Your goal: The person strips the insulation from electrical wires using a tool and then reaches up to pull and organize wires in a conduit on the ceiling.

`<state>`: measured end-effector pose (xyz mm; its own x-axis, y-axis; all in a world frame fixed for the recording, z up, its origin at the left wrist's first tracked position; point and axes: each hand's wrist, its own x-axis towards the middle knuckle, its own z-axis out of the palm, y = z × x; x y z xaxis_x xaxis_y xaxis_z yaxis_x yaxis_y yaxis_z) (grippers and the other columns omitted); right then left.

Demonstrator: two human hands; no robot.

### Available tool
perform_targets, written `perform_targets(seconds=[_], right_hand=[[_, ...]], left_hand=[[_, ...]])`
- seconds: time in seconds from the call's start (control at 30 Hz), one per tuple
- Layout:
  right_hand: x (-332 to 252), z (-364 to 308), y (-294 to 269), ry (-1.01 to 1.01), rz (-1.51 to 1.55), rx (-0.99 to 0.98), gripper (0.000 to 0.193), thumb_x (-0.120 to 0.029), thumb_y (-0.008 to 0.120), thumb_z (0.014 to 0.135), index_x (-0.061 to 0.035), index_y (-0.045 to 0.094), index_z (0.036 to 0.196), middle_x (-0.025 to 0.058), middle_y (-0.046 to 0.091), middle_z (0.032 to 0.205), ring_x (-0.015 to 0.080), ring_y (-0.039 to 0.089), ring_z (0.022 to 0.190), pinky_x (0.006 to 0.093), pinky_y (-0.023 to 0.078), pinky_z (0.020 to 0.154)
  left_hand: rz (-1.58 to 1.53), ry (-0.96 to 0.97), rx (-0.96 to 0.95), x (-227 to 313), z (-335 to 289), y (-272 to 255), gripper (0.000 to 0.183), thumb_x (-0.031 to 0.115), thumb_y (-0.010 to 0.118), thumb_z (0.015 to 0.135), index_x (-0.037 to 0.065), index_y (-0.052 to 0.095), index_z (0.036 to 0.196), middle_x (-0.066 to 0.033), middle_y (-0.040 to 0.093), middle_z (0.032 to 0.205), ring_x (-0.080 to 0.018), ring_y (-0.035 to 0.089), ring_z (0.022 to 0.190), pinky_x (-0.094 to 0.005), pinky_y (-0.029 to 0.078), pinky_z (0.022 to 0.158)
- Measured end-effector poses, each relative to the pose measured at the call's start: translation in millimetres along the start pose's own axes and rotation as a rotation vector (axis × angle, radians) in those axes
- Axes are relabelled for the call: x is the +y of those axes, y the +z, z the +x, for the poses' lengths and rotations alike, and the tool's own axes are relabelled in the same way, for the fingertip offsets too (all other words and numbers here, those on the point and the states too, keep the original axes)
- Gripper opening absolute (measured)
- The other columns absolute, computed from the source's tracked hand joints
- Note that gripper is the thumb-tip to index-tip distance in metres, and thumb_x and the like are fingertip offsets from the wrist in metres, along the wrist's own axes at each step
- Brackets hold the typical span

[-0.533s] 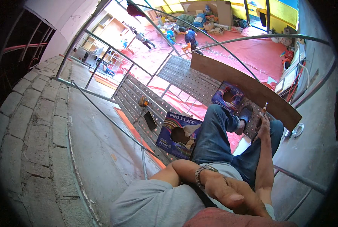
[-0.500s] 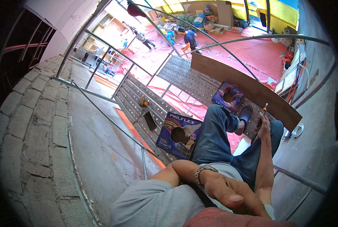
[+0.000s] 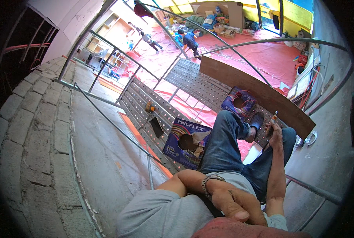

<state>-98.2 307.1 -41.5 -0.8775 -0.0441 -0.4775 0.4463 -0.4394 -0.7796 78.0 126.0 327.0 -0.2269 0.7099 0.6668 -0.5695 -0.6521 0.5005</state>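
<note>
My left hand [image 3: 234, 202] rests against my lap near my grey shirt, fingers loose, holding nothing; a metal bracelet sits on its wrist. On my right knee lies my right hand [image 3: 275, 135], closed around a small slim tool with an orange tip [image 3: 274, 116]. My legs in blue jeans [image 3: 224, 146] stretch over a perforated metal scaffold plank [image 3: 139, 105]. A purple box with a round hole [image 3: 185, 141] stands by my left thigh. A second purple box [image 3: 238, 103] lies near my foot.
A yellow tape measure [image 3: 149, 106] and a flat black object [image 3: 157, 127] lie on the plank. A long wooden board [image 3: 260, 93] crosses the far side. Scaffold tubes [image 3: 113, 125] run beside a concrete block wall [image 3: 34, 131]. People [image 3: 188, 39] stand on the red floor below.
</note>
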Motion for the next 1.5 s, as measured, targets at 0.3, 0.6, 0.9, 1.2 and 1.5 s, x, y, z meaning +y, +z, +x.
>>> perform_targets(seconds=[0.3,0.6,0.9,1.2,1.5], right_hand=[[5.2,5.0,-2.0,0.010,-0.020,-0.024,0.028,-0.032,0.066,0.095,-0.0071,0.057,0.105,0.0080,0.067,0.089,0.0170,0.066,0.073,0.0303,0.054,0.062],[9.9,9.1,-6.4,0.043,-0.063,-0.008,0.028,-0.034,0.066,0.096,-0.0084,0.058,0.104,0.0060,0.066,0.086,0.0165,0.065,0.071,0.0295,0.054,0.061],[9.0,6.8,4.7,0.057,-0.070,-0.022,0.026,-0.035,0.064,0.096,-0.0104,0.057,0.095,0.0062,0.066,0.085,0.0166,0.065,0.071,0.0308,0.054,0.062],[21.6,13.6,19.3,0.084,-0.007,-0.063,0.022,-0.029,0.067,0.095,-0.0094,0.056,0.095,0.0049,0.064,0.082,0.0155,0.063,0.067,0.0283,0.053,0.057],[26.5,13.6,25.8,0.093,-0.097,-0.077,0.024,-0.033,0.062,0.098,-0.0095,0.058,0.095,0.0065,0.065,0.083,0.0172,0.064,0.068,0.0300,0.052,0.055]], left_hand=[[0.316,0.129,-0.032,17.4,-3.6,0.3,0.060,0.045,0.036,0.105,-0.011,0.058,0.100,-0.0238,0.059,0.090,-0.0396,0.060,0.082,-0.0447,0.045,0.073],[0.649,0.256,0.026,37.9,-8.0,7.5,0.056,0.044,0.038,0.105,-0.005,0.061,0.092,-0.0179,0.058,0.081,-0.0347,0.058,0.069,-0.0428,0.042,0.062],[1.074,0.460,0.149,55.6,-5.9,27.2,0.078,0.067,0.043,0.096,-0.007,0.065,0.099,-0.0164,0.063,0.085,-0.0316,0.063,0.071,-0.0409,0.047,0.061],[1.241,0.522,0.157,56.5,-15.5,36.1,0.066,0.058,0.052,0.097,-0.007,0.064,0.094,-0.0101,0.056,0.073,-0.0278,0.061,0.062,-0.0392,0.041,0.055],[1.133,0.536,0.096,56.4,-26.1,36.9,0.040,0.036,0.064,0.096,-0.004,0.064,0.091,-0.0086,0.054,0.068,-0.0260,0.060,0.060,-0.0385,0.040,0.053]])
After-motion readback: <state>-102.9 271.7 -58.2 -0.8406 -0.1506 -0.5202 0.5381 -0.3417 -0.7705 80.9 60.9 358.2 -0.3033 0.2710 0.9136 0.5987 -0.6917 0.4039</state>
